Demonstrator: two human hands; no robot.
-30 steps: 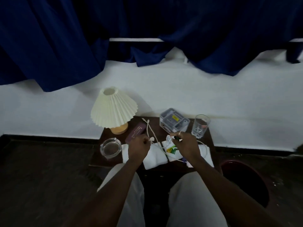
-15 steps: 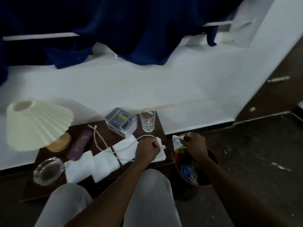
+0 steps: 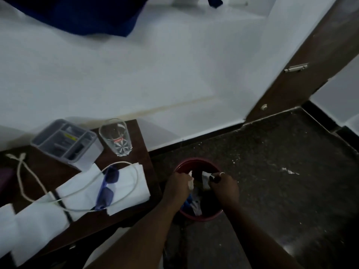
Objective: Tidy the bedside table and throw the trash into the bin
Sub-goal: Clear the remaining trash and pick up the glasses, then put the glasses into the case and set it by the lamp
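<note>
Forearms are extended from the lower edge of the view toward the red bin (image 3: 196,164), which stands on the dark floor just beside the bedside table (image 3: 142,152). Both hands are held over the bin's mouth. The left hand (image 3: 177,186) is curled around a small white scrap (image 3: 190,183), and the right hand (image 3: 225,186), bearing a ring, is pinched on a pale wrapper (image 3: 205,179); both pieces appear not yet released. Scraps of blue and white trash (image 3: 192,205) are already seen inside the bin, so disposal is judged to be under way.

On the table, tidying is judged unfinished. White napkins (image 3: 124,188) are spread along the near edge, with blue sunglasses (image 3: 107,189) laid across them and a white cable (image 3: 77,193) looped over both. Farther back, a grey compartmented organiser (image 3: 64,140) is set beside an empty drinking glass (image 3: 116,137), the two close together but whether touching cannot be told. A purple object (image 3: 5,177) at the left edge is cut off and is not identified. Beyond, a white wall and blue curtain (image 3: 77,14) are seen.
</note>
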